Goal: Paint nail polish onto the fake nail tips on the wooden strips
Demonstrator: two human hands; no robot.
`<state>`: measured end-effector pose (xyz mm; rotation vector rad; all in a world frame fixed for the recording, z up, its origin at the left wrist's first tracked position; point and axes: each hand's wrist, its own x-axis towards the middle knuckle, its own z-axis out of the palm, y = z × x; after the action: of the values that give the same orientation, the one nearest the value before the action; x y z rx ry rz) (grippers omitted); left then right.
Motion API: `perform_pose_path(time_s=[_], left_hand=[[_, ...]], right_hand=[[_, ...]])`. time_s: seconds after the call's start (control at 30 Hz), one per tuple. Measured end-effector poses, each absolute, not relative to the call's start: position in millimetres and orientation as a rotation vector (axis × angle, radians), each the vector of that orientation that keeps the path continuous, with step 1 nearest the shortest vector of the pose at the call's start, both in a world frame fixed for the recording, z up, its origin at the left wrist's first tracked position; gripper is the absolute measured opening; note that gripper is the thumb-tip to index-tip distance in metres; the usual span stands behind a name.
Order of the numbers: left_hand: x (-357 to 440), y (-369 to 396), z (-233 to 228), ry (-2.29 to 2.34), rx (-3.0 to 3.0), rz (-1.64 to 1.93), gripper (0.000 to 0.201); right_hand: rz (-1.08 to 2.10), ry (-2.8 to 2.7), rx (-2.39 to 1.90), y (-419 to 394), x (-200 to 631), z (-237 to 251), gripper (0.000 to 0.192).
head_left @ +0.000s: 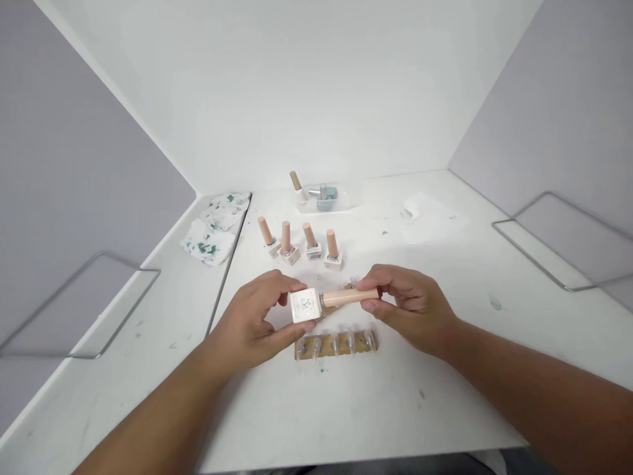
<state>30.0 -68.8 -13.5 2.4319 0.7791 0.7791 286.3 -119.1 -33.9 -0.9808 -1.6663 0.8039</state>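
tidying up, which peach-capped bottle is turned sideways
The bottle held sideways between left hand and right hand; the other four bottles stand on the table.

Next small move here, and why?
Probably twist the peach cap with the right hand: it pinches the cap's outer end while the left hand grips the white bottle, and cap and bottle line up end to end.

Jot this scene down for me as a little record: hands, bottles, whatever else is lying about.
Left hand: grips a white nail polish bottle by its body
Right hand: holds that bottle's peach cap
Beyond the hands: four standing peach-capped bottles
Further back: clear tray holding other bottles
In front: brown strip bearing five clear nail tips
Far left: green-stained white sheets
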Motion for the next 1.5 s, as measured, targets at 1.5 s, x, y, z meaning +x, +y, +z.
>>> perform_pose_path(time_s=[1.5], left_hand=[[28.4,-70.9,-10.3,0.673,2.413,0.834,0.029]], right_hand=[[0.784,-1.675,-0.848,-118.1,289.1,-35.0,0.023]])
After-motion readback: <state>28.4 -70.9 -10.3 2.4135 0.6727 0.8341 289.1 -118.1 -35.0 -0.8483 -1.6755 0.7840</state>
